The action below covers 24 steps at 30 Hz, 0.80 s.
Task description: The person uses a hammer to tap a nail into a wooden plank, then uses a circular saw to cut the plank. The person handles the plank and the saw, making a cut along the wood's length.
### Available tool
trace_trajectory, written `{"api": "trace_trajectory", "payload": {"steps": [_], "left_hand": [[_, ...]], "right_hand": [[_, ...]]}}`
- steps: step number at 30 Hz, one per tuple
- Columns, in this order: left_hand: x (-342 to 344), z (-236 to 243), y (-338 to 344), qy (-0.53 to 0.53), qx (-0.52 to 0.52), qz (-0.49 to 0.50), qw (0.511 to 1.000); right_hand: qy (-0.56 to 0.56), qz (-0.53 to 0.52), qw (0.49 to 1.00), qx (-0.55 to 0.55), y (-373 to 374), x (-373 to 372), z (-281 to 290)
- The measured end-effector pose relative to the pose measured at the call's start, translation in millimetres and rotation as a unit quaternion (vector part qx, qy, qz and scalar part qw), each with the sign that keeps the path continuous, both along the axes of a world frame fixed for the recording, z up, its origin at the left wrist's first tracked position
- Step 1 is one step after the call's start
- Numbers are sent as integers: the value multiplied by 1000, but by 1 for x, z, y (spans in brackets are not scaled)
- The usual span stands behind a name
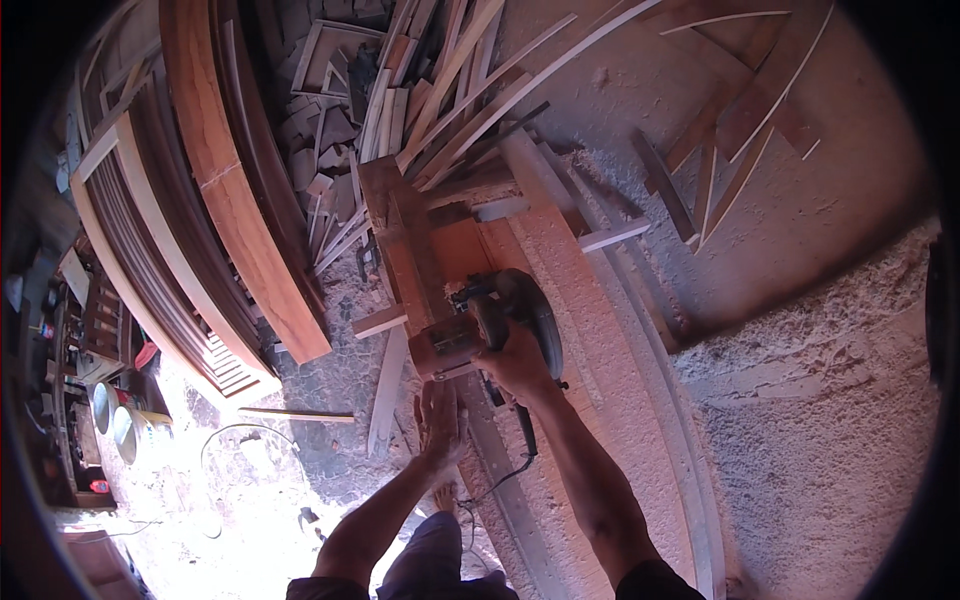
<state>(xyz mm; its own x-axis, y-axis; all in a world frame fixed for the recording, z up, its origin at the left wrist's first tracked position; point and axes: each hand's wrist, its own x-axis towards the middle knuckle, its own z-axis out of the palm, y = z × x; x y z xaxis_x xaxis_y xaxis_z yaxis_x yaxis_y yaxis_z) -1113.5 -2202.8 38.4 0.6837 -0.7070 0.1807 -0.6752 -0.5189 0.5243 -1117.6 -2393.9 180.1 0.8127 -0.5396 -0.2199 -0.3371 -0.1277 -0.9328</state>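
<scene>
My right hand (518, 365) is closed round the handle of a handheld circular saw (540, 318) with a dark round guard. The saw rests over a reddish-brown board (408, 235) lying on a long dusty bench (590, 440). Its cord (512, 470) hangs back toward me. My left hand (438, 425) is open, fingers stretched out along the board's near left side, just below the saw's motor end. Whether its fingertips touch the board or the saw, I cannot tell. The saw's blade is hidden.
Curved wooden frames (180, 250) and a wide curved plank (250, 220) lie at the left. Beyond the bench are piled offcuts (330, 130) and long strips. More scraps (740, 120) lie at the far right, sawdust (800, 450) nearer. Two buckets (130, 430) stand at the left.
</scene>
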Motion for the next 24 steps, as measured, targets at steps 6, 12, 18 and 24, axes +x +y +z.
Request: {"api": "trace_trajectory", "payload": {"steps": [6,12,18,24], "left_hand": [[2,5,-2,60,-12,-6,998],[3,9,-1,75,-14,-12,997],[7,14,-1,41,-30,-24,998],[16,18,4,45,-53,-51,996]], "right_hand": [[50,8,998,33,-18,40,10],[1,10,1000,6,-31,85,5],[-8,-5,996,92,-37,112,20],[-18,-6,995,101,-42,132,20]]}}
